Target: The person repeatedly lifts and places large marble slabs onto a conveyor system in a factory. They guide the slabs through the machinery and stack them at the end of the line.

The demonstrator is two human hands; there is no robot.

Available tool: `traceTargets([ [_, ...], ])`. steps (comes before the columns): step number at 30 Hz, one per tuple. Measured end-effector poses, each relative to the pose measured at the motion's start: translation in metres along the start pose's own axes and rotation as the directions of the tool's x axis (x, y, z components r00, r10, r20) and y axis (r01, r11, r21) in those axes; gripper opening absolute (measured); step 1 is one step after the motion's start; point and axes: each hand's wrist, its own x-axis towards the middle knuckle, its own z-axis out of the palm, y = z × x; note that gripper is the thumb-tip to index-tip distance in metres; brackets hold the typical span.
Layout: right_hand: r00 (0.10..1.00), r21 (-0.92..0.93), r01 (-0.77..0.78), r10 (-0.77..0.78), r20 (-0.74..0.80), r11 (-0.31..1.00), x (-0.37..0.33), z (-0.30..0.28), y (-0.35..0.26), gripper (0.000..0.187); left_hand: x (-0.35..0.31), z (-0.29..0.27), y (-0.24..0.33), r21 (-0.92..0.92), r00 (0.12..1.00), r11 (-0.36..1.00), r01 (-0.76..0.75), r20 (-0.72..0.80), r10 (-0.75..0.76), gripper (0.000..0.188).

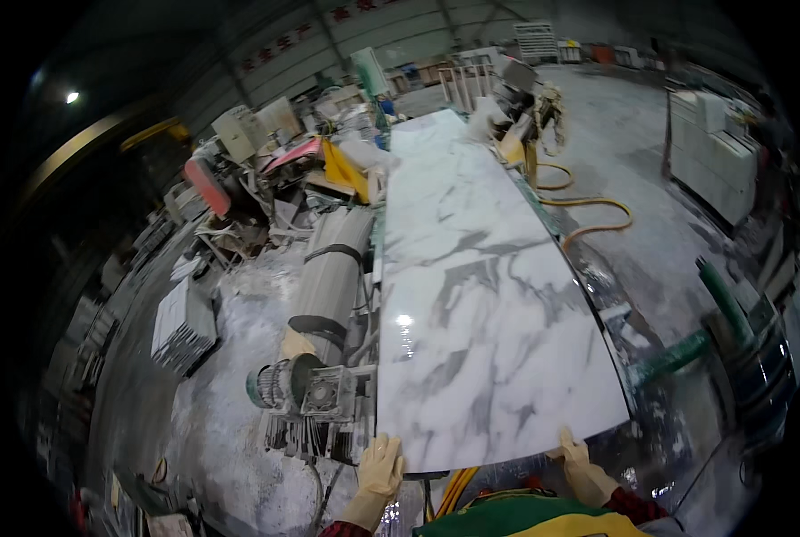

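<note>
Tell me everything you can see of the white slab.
The slab is a long, flat, glossy sheet that looks like polished marble, white with wispy grey veins and patches. A small bright reflection shows on its left side. It lies face up, stretching away from the person; what supports it is mostly hidden. The gloved left hand is at its near left corner, the gloved right hand at its near edge, toward the right.

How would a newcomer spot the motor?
Start at the long white, grey-veined slab. To its left lies a dark-banded grey cylinder; the motor sits just below that in view, round, finned and green-ended, unlike the boxy housing beside it.
</note>
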Motion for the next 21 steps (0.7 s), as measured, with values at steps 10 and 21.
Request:
traceTargets([
  [10,0.963,-0.363,-0.180,0.088,-0.256,0.914,0.011,-0.024,0.000,0.063,0.086,0.039,-0.018,0.145,0.974,0.984,0.099,-0.219,-0.066,0.048],
  [21,0.976,-0.587,-0.139,0.010,-0.218,0.798,-0.002,-0.001,-0.031,0.064,0.163,0.071,-0.039,0.120,0.905,0.959,0.258,-0.377,-0.197,0.049],
])
